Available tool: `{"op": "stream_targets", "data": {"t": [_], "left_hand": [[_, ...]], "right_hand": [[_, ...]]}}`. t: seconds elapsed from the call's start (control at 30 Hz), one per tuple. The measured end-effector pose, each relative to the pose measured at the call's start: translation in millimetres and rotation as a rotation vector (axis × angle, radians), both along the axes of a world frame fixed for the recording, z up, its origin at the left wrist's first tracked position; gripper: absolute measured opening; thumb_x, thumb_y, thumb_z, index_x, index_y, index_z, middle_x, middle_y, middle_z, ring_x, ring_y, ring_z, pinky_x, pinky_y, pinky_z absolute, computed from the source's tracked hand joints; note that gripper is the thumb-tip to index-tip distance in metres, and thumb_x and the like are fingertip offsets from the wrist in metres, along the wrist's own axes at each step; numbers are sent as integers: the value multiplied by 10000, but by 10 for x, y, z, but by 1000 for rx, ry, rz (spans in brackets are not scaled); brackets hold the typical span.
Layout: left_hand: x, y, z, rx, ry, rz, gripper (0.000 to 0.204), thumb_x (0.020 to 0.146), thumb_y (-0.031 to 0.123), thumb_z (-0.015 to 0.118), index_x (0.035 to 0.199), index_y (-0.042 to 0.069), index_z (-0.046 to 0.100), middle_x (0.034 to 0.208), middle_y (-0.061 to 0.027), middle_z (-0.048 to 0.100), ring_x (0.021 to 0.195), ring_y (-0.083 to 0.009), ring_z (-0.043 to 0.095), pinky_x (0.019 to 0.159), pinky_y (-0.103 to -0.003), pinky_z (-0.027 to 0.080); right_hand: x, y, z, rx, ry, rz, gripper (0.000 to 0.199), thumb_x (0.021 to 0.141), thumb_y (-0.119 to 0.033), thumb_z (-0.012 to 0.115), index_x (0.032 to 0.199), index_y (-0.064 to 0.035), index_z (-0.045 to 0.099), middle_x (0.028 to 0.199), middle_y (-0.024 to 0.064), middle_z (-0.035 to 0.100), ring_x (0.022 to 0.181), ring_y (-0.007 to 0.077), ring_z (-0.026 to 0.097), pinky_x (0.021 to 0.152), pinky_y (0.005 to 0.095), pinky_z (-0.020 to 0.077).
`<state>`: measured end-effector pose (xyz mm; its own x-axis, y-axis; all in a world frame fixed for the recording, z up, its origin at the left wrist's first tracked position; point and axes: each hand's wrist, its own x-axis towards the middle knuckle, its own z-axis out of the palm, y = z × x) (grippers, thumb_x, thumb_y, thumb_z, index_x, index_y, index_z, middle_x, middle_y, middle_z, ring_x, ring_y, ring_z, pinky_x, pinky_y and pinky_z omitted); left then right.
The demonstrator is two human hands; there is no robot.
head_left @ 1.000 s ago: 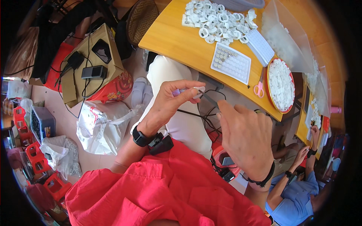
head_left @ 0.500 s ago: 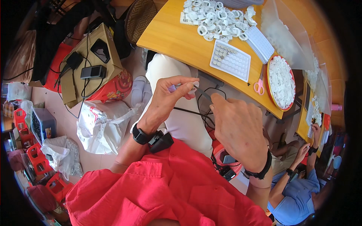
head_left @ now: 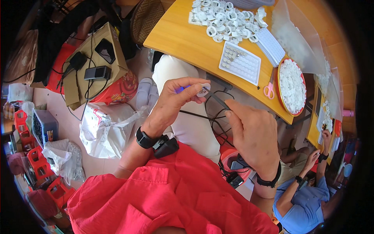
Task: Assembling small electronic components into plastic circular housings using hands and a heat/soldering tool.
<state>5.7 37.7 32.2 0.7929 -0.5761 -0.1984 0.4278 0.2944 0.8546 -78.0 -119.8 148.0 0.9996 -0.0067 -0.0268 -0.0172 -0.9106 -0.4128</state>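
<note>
My left hand is closed, pinching a small white round plastic piece between thumb and fingers above my lap. A blue-violet glow shows between the fingers. My right hand is closed round dark tweezers, whose tip touches or nearly touches the piece. On the table ahead lie a heap of white plastic rings and a white tray with small round silvery discs in some of its hollows.
Pink scissors and a red-rimmed basin of small white parts lie on the yellow table. Stacked white trays sit behind. Cables hang below the table. A co-worker in blue works at right. A cardboard box stands left.
My right hand has moved slightly right and down with the tweezers. My left hand has turned the white piece so that more of its face shows, and the blue-violet glow is brighter.
</note>
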Motion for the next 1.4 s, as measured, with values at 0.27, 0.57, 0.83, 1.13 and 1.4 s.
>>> {"op": "stream_targets", "data": {"t": [0.27, 0.57, 0.83, 1.13, 1.4], "left_hand": [[-1, -2, -40, -59, 62, 18, 256, 881, 156, 558, 1063, -15, 615, 950, -87, 638, 738, -122, 589, 710, -245, 493], [1, -19, -47, -54, 81, 68, 235, 865, 163, 593, 1042, 16, 638, 877, -61, 650, 723, -106, 587, 663, -228, 478], [-36, -71, -24, 85, -115, 42, 235, 871, 141, 576, 1060, 11, 630, 928, -53, 652, 743, -95, 578, 702, -236, 478], [-12, -32, -53, 87, -116, 34, 239, 863, 154, 589, 1052, 16, 636, 921, -56, 655, 758, -108, 591, 711, -242, 482], [34, 72, 15, -30, 22, 40, 255, 854, 168, 609, 1042, -3, 635, 900, -83, 643, 747, -129, 607, 700, -240, 492]], "right_hand": [[51, -114, -67, 202, 112, -45, 148, 834, -132, 540, 887, -9, 604, 639, 205, 559, 610, 384, 558, 539, 439, 414], [46, -173, -190, 380, 168, -97, 179, 842, -136, 528, 941, -12, 612, 642, 211, 547, 597, 374, 555, 530, 407, 411], [3, -21, -113, -100, 49, 74, 77, 806, -117, 532, 848, -55, 552, 612, 133, 569, 539, 337, 575, 497, 403, 459], [-76, 44, -93, -257, 2, 54, 110, 755, -96, 552, 857, -53, 549, 598, 112, 546, 502, 314, 575, 448, 393, 447], [-203, -152, 70, -14, -14, -21, 170, 826, -142, 560, 974, -68, 597, 684, 125, 596, 585, 316, 571, 503, 404, 415]]}}
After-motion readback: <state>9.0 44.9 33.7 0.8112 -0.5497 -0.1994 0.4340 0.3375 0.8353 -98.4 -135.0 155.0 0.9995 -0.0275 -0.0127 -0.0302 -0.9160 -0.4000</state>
